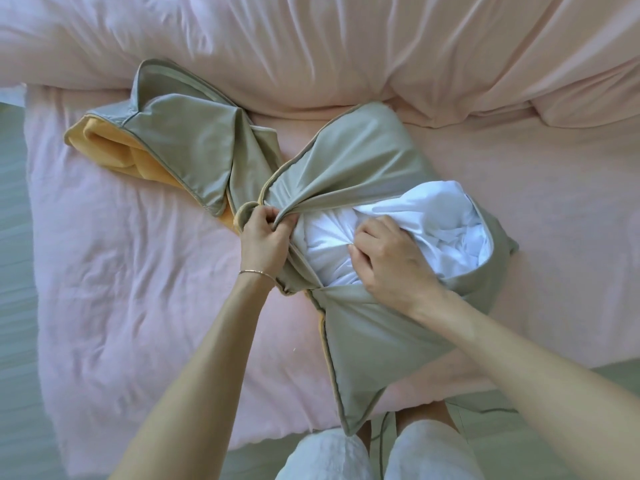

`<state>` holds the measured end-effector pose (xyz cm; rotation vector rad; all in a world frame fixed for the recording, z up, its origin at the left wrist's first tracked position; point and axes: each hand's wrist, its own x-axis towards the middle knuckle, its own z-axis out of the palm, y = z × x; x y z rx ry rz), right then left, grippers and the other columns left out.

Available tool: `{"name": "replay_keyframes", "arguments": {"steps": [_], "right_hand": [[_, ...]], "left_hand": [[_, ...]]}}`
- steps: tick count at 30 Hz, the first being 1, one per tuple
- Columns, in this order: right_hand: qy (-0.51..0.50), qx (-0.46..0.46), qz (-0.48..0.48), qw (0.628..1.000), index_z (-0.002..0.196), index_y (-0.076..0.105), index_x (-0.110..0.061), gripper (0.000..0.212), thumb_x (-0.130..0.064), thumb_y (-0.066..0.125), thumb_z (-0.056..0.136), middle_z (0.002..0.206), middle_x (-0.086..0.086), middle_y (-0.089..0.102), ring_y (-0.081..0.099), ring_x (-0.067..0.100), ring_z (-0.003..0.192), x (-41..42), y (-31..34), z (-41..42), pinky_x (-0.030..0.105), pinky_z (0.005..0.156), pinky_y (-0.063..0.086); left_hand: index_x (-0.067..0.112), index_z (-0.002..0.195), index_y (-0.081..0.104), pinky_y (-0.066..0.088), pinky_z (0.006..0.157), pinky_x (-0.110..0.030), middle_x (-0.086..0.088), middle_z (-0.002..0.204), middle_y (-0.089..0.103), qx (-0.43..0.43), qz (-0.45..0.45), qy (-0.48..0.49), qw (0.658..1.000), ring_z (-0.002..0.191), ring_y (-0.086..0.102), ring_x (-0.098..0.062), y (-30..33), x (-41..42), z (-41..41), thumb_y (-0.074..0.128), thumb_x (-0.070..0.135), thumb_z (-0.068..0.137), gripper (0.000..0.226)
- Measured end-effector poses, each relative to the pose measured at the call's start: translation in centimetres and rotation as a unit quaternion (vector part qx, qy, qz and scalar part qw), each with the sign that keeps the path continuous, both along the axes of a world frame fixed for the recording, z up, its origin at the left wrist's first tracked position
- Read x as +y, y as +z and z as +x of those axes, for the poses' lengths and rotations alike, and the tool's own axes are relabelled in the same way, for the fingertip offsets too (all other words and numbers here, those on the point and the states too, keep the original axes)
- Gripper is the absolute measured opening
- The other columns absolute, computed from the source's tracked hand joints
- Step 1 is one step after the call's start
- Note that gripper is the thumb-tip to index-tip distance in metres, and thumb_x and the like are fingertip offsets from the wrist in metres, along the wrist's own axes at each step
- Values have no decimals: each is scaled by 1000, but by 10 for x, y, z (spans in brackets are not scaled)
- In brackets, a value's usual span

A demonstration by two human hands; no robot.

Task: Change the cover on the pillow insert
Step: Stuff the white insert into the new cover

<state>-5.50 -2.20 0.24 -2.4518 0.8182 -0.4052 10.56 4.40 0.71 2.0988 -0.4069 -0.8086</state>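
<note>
A sage-green pillow cover (367,344) with tan piping lies on the bed in front of me, its opening spread wide. The white pillow insert (443,220) shows crumpled inside that opening. My left hand (266,237) grips the bunched edge of the cover's opening at its left side. My right hand (388,258) lies on the insert inside the opening, its fingers curled into the white fabric. A second cover (180,147), green outside and orange inside, lies crumpled on the bed to the left.
The bed carries a pink sheet (121,271) and a rumpled pale pink duvet (346,50) along the far side. The bed's near edge runs just before my knees (377,452). Grey-green floor (14,306) shows at the left and bottom.
</note>
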Motion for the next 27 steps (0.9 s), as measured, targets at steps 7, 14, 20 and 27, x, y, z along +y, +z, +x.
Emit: {"name": "replay_keyframes", "arguments": {"steps": [7,14,20,27], "right_hand": [[-26,-39,-119,992,100,63,-7,32,-14,46,74,103,10,62,49,28,90,4,11,16,39,69,37],[-5,68,-76,995,74,57,-8,35,-41,68,69,67,7,62,59,29,67,-4,-10,39,33,55,47],[100,129,-155,974,57,57,-17,18,-24,64,72,53,0,59,56,25,58,-11,-15,40,28,56,42],[196,33,-122,972,55,32,-20,25,-22,39,80,45,0,41,30,20,53,-24,-2,18,26,51,26]], "left_hand": [[12,67,49,38,60,-24,-4,67,44,189,-68,27,979,61,43,-14,1,-19,5,58,9,89,24],[8,72,51,46,55,-18,-6,70,49,254,-108,1,961,61,51,-12,4,-17,3,53,3,90,19],[8,73,52,44,59,-18,-4,70,49,262,-113,-38,958,62,50,-9,3,-14,10,53,-1,87,17],[7,64,52,42,57,-18,-4,65,48,212,-94,-23,972,59,48,-11,11,-25,15,62,-2,81,21]]}}
